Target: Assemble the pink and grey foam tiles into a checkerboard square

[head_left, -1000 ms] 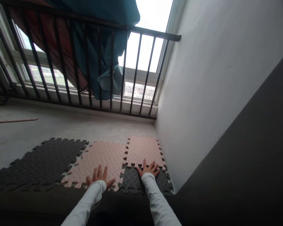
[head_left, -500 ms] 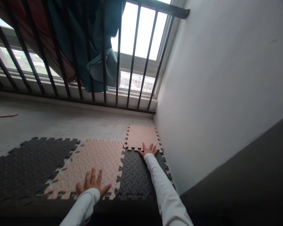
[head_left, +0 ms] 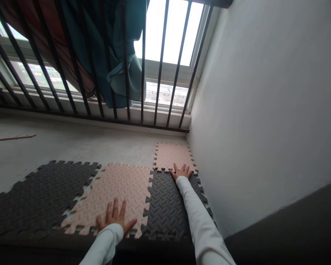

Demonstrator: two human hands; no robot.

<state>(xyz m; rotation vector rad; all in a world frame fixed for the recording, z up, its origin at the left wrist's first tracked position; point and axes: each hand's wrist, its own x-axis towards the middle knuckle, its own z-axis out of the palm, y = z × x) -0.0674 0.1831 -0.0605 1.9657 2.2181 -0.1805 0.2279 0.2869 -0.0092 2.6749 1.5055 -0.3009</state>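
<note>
My left hand lies spread on the near part of a pink foam mat tile. Farther forward, my right hand rests with fingers apart over the seam between a smaller-looking pink foam tile in the corner and a dark grey foam tile nearer me. All the tiles have toothed puzzle edges and a raised tread pattern. On the left a second dark grey tile lies beside the middle pink one, with a gap showing between their teeth. My right forearm hides part of the near grey tile.
Black railing bars run along the far side before a window, with blue-green and reddish cloth behind them. A white wall rises at the right. A thin pinkish strip is at the left on the grey floor.
The view has shifted slightly, so the tiles and railing appear a little farther right. Both hands keep the same places on the tiles.
</note>
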